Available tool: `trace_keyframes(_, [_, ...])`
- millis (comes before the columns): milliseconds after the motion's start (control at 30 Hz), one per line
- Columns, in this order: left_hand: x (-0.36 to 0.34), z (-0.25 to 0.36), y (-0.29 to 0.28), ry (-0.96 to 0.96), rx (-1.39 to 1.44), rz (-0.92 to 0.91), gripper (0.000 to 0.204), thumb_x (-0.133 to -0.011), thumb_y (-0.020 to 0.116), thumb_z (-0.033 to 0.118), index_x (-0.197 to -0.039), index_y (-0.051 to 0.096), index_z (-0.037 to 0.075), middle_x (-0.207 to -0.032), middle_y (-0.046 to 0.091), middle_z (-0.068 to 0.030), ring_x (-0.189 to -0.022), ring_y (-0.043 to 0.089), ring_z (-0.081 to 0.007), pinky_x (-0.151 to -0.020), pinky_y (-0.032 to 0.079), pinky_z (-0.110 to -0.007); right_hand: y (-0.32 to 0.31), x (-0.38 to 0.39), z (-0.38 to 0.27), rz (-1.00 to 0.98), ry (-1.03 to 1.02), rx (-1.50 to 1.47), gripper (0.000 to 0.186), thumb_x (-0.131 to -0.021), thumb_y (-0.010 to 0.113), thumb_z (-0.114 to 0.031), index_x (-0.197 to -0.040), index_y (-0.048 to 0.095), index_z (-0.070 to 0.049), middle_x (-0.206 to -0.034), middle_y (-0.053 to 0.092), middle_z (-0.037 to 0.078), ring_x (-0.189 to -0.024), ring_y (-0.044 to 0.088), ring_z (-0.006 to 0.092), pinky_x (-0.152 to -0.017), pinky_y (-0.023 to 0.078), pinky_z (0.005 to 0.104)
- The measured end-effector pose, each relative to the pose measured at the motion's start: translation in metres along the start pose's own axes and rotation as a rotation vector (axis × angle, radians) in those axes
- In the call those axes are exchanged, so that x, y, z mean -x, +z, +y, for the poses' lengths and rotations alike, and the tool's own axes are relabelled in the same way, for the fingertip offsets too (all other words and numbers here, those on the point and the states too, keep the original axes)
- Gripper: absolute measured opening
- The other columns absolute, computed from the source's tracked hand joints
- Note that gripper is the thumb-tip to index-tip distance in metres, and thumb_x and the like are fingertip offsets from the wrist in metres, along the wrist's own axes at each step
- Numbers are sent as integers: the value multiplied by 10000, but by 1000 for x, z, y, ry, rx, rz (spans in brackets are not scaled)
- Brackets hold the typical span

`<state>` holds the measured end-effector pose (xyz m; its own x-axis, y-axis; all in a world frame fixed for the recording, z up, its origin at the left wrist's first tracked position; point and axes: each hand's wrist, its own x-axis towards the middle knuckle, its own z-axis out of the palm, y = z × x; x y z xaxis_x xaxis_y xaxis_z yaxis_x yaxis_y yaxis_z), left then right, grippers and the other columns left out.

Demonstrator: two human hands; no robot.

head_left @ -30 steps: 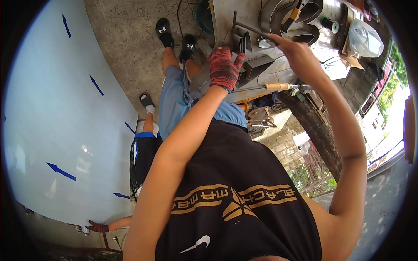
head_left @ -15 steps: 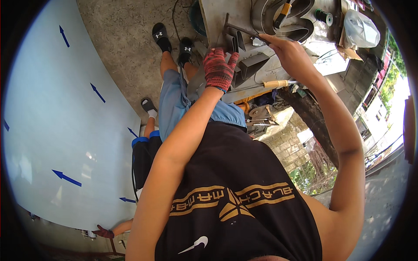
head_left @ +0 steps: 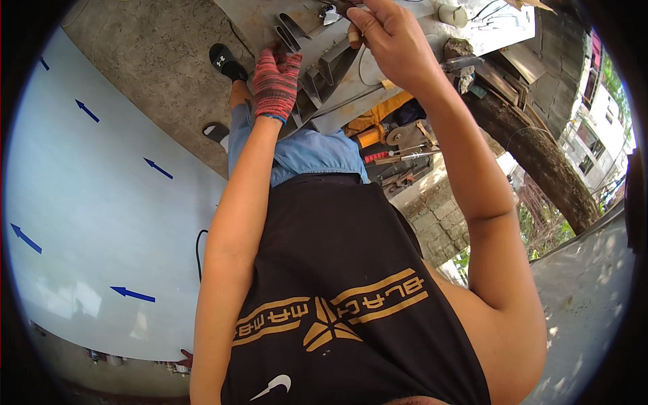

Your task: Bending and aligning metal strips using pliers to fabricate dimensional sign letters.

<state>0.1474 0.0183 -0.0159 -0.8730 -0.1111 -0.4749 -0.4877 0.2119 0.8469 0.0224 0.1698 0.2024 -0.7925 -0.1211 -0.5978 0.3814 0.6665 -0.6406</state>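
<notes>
My left hand [head_left: 275,84], in a red and black knit glove, has its fingers curled at the near end of a bent metal strip [head_left: 291,32] on the metal-topped bench [head_left: 405,104]. My bare right hand [head_left: 391,40] is closed around the dark handle of a hammer [head_left: 345,5] at the top edge. The hammer's head is out of view. A light wooden end [head_left: 354,38] shows below my right fingers. Between my hands lie bent sheet-metal channels [head_left: 331,64]. A metal rod with a wooden handle [head_left: 387,84] lies nearer to me.
A large pale sheet with blue arrows [head_left: 115,202] fills the left side. Another person's gloved hand [head_left: 185,359] touches its lower edge. Below the bench lie an orange power tool [head_left: 371,137] and other tools. A whitish cup [head_left: 452,15] stands at the bench's far side.
The view has shifted, and both hands appear further up and left. The hammer's head, seen over the bent strip before, has passed out of the picture. My left hand remains at the strip.
</notes>
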Motion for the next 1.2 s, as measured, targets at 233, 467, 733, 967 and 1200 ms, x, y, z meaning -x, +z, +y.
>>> trace_keyframes(233, [-2,4,0,-70,87,-39,590,-928,771,277,-1415,539,37,-1016,694,-54,-838,628,-147,-810,536,-328,12,18,68,191,-95,-45,328,-1021,592,-230,-1320,649,-106,-739,629,157,-661,639,275,-654,495,406])
trace_keyframes(467, [-5,6,1,-89,76,-28,629,-950,736,322,-1465,501,47,-1122,721,-102,-972,678,-198,-910,532,-354,4,0,67,98,-250,297,341,-993,584,-182,-1317,652,-96,-874,703,221,-811,678,415,-756,526,480])
trace_keyframes(733, [-2,4,3,-137,85,39,608,-928,742,315,-1440,540,56,-1127,711,-120,-956,678,-217,-909,535,-367,-6,-41,8,-199,-293,707,377,-990,543,-160,-1325,612,-2,-942,721,260,-870,704,407,-747,549,477])
trace_keyframes(967, [-1,2,4,-114,15,77,636,-878,771,345,-1393,577,26,-1125,688,-200,-1000,667,-325,-962,513,-429,-3,-60,-27,-344,-323,778,346,-981,535,-124,-1281,680,-29,-969,727,249,-884,699,424,-783,538,492])
trace_keyframes(1200, [2,18,1,-115,-44,84,615,-860,787,315,-1373,589,39,-1112,702,-191,-1024,673,-351,-955,520,-447,-6,-88,27,-166,-634,775,377,-1046,541,-167,-1412,625,-195,-645,488,163,-562,428,251,-606,438,374])
